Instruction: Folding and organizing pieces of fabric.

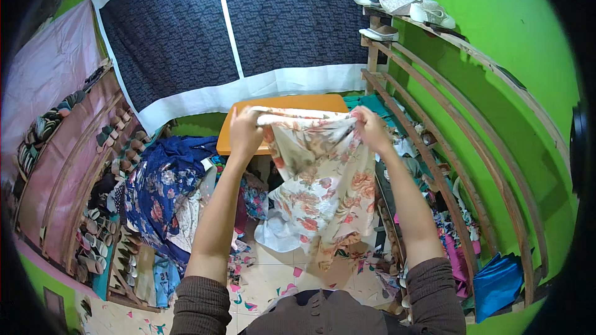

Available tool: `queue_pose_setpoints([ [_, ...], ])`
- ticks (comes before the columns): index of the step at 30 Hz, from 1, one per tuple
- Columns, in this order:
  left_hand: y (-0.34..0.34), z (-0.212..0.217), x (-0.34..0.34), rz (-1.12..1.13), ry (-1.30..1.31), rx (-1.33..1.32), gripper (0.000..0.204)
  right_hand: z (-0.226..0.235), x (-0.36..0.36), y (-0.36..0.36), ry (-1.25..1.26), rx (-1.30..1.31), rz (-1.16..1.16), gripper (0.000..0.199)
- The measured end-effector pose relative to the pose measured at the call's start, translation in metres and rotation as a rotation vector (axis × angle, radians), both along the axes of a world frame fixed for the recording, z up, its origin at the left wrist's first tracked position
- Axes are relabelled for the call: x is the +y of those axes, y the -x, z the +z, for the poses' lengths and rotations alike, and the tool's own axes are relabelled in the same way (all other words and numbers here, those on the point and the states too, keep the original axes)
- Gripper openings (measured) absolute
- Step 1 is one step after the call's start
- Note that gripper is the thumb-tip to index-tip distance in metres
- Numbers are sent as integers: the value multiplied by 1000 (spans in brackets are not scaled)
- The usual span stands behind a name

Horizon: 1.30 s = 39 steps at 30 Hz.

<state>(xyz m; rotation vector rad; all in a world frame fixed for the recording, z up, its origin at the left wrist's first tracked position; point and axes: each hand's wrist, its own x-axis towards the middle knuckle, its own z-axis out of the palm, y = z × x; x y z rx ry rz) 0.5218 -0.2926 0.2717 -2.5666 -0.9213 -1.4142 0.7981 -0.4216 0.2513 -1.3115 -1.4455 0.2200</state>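
Note:
A cream cloth with orange and pink flowers (316,192) hangs stretched between my two hands, in front of my body. My left hand (246,131) is closed around its upper left corner, and my right hand (370,129) grips the upper right corner. Between them the top edge runs nearly straight, while the lower part falls in loose folds toward the tiled floor. Whether it is a garment or a plain piece of fabric, I cannot tell. Just behind the cloth stands an orange table (298,103), partly covered by it.
A heap of clothes with a navy floral piece (164,192) lies at the left. Shoe racks (81,149) line the left wall. Slatted wooden shelves (447,99) run along the right, with a blue bag (498,286) at their near end. Fabric scraps (288,290) litter the tiles.

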Motion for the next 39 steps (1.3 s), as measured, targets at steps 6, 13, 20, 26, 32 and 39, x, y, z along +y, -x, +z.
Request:
queue_pose_setpoints([
  [6, 7, 36, -16, 118, -225, -109, 24, -57, -1, 46, -169, -102, -4, 28],
  [13, 25, 79, -35, 141, -419, -99, 18, -133, 5, 110, 108, -266, -54, 46],
  [20, 53, 88, -31, 186, -450, -83, 20, -190, 4, 171, 321, 20, 225, 31],
  [26, 84, 81, -24, 210, -363, -54, 22, -215, -14, 228, -23, -192, 168, 78],
  [32, 98, 91, -11, 201, -347, -51, 24, -222, -7, 260, 176, -147, 76, 43],
  [39, 130, 92, 4, 210, -269, -109, 18, -216, -29, 266, 441, 34, 454, 28],
])
